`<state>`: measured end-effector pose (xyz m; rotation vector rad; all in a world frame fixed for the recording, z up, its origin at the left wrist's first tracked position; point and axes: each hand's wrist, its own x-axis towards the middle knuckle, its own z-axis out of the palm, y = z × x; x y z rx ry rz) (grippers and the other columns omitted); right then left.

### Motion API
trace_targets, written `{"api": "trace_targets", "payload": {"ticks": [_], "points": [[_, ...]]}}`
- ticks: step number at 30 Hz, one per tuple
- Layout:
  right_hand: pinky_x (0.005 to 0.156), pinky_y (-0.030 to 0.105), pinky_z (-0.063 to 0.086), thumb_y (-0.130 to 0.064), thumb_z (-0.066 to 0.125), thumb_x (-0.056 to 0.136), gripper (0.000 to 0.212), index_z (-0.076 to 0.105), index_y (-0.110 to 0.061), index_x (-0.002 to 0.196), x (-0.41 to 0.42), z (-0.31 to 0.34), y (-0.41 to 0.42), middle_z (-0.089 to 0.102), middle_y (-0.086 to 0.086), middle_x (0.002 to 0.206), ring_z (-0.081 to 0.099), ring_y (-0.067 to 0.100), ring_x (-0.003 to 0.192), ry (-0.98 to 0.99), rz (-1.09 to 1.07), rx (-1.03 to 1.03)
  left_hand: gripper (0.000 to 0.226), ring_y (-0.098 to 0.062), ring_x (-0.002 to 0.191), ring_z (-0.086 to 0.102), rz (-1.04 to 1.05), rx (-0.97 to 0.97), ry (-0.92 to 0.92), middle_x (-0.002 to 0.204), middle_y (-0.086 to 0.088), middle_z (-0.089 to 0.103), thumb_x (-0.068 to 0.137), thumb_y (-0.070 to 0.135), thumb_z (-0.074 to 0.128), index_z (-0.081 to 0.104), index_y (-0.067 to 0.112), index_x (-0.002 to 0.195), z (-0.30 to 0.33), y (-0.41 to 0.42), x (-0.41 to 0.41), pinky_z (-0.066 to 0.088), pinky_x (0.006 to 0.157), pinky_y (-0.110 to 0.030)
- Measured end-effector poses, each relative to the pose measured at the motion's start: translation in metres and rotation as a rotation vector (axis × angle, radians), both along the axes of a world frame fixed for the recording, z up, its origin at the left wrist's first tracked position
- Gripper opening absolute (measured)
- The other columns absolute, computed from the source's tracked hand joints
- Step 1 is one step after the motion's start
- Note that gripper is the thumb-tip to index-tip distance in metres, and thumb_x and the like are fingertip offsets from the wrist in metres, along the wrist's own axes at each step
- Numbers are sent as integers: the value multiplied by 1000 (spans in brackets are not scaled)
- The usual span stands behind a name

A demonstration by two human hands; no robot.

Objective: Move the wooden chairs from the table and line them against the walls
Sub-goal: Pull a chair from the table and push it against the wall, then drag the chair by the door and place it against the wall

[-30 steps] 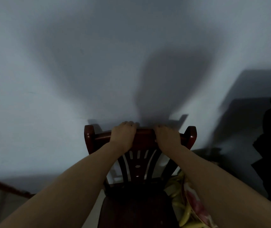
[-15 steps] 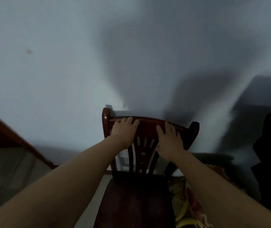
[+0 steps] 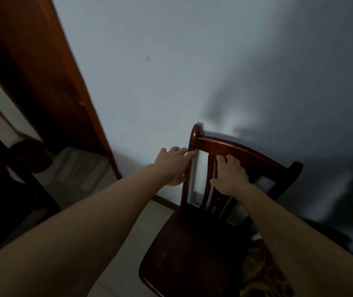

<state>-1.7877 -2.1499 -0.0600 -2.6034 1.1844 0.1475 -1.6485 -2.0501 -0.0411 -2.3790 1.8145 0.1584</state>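
Chair (image 3: 214, 221), lower centre, stands backed against the wall (image 3: 192, 71); left hand (image 3: 172, 166) and right hand (image 3: 230, 175), fingers spread wide, hold nothing. Other chairs unseen.

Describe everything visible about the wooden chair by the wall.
The wooden chair is dark reddish-brown with a glossy finish: a curved top rail, a rounded left post, slatted back and a flat, dark seat. It stands upright on the pale floor, its back facing and close to the white wall. The left hand lies with straight fingers at the left post; the right hand rests over the back slats just under the rail. Neither hand plainly grips it. Its legs are out of view.
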Motion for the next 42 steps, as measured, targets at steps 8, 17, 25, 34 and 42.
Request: {"api": "trace_targets", "payload": {"ticks": [8, 17, 25, 34, 42], "points": [[104, 42, 38, -31, 63, 87, 68, 27, -12, 142, 51, 10, 74, 31, 16, 144, 35, 32, 131, 7, 135, 19, 76, -26, 142, 29, 192, 39, 8, 153, -3, 33, 88, 31, 62, 20, 21, 150, 18, 93, 46, 28, 111, -47], [102, 38, 36, -25, 59, 90, 65, 24, -11, 143, 150, 39, 179, 26, 18, 146, 34, 33, 131, 21, 297, -15, 73, -30, 136, 37, 361, -26, 43, 151, -7, 35, 88, 34, 62, 23, 22, 149, 25, 216, 120, 36, 107, -47], [103, 45, 41, -32, 63, 86, 73, 23, -14, 145, 262, 34, 317, 30, 15, 144, 38, 35, 129, -46, 526, 1, 75, -31, 137, 36, 609, 22, 108, 153, -10, 30, 90, 34, 58, 16, 24, 151, 17, 359, 205, 36, 109, -48], [107, 43, 37, -32, 63, 87, 76, 18, -16, 147, 366, 30, 396, 24, 16, 148, 33, 34, 133, -16, 716, -12, 69, -33, 129, 44, 837, -18, 168, 144, -11, 40, 90, 29, 61, 23, 20, 147, 19, 466, 282, 40, 103, -45], [110, 45, 35, -30, 64, 87, 85, 8, -17, 150, 480, 16, 396, 20, 18, 151, 27, 35, 137, -35, 790, 41, 78, -33, 129, 46, 885, 12, 114, 143, -10, 42, 89, 30, 61, 13, 22, 150, -1, 468, 377, 40, 105, -45]]}}
